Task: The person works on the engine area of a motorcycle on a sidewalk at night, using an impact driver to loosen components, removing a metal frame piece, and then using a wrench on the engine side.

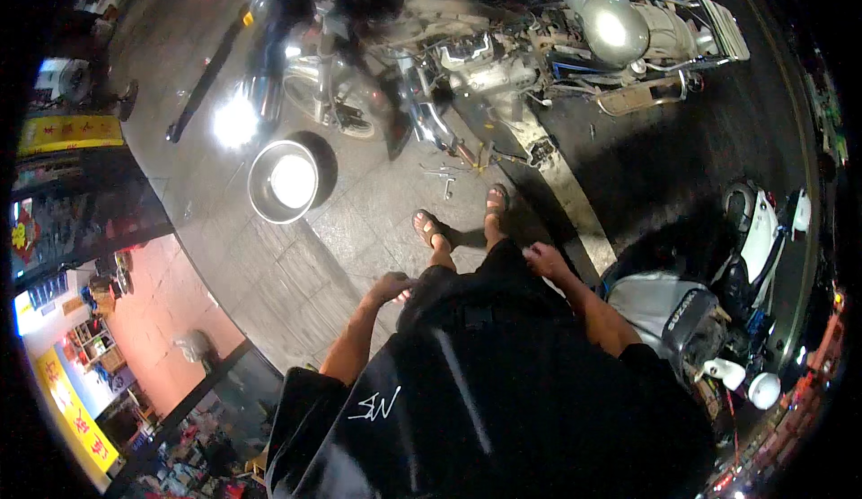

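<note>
Metal bowl [284, 181] ahead of left hand [391, 287] (well apart).

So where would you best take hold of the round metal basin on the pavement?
Probably by its rim. The metal basin sits upright and open-topped on the paving, its inside wide and shiny, with no handle visible. The near edge, facing the sandalled feet, looks unobstructed, so come from above on that side, fingers hooked over the lip.

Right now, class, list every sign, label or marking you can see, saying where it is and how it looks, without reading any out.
Yellow banner sign: far left, long rectangle, red characters.
Yellow sign: lower left by the shop, slanted strip, red characters.
Grey seat cover: on the scooter at right, dark lettering.
White scrawl mark: on the person's black shirt, bottom centre.
</note>
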### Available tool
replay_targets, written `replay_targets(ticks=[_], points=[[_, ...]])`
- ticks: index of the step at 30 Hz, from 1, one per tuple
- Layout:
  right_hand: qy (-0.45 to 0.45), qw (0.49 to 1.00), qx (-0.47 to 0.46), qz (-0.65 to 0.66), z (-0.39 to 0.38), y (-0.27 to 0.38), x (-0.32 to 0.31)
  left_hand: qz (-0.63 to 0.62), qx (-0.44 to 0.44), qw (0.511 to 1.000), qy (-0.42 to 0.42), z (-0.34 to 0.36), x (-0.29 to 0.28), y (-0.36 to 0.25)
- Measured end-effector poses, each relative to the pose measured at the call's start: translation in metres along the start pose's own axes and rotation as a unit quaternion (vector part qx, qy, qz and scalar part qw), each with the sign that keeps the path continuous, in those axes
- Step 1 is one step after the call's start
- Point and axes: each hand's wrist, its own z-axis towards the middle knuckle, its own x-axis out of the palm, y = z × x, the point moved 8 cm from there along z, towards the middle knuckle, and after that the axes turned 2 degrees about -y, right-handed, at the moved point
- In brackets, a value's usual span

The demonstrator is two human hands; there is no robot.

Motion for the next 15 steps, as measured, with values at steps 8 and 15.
replay_targets(ticks=[8, 15], points=[[0.013, 0.980, -0.145, -0.132, -0.006, 0.050, -0.038, -0.077, 0.027, 0.997, 0.015, -0.002, 0.058, -0.050], [0.044, 0.963, -0.199, -0.175, 0.034, 0.009, -0.046, -0.035, 0.041, 0.997, -0.049, 0.001, 0.062, -0.093]])
